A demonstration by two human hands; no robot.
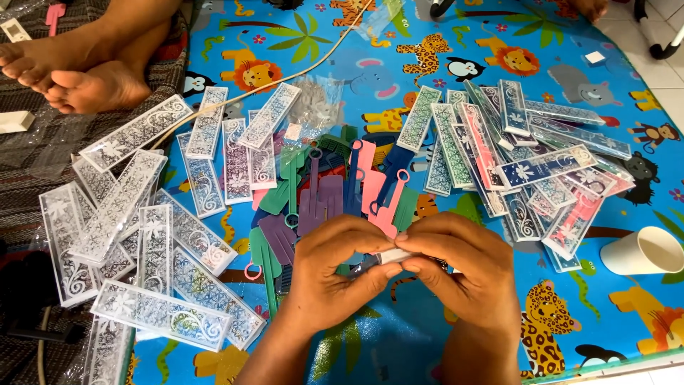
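The left hand (335, 267) and right hand (463, 267) meet fingertip to fingertip, both pinched narrowly on a small white piece (393, 256) held between them, with a dark comb end just under the left thumb, too hidden to tell whether it is gripped. Just beyond the knuckles lies a heap of coloured combs (335, 192) on the animal-print mat (399, 342), with empty patterned sleeves (142, 235) spread to the left of the left hand. Filled sleeves (527, 157) are piled beyond the right hand, a white cup (641, 251) lies on its side well to its right, and another person's bare feet (78, 68) rest far off to the upper left.
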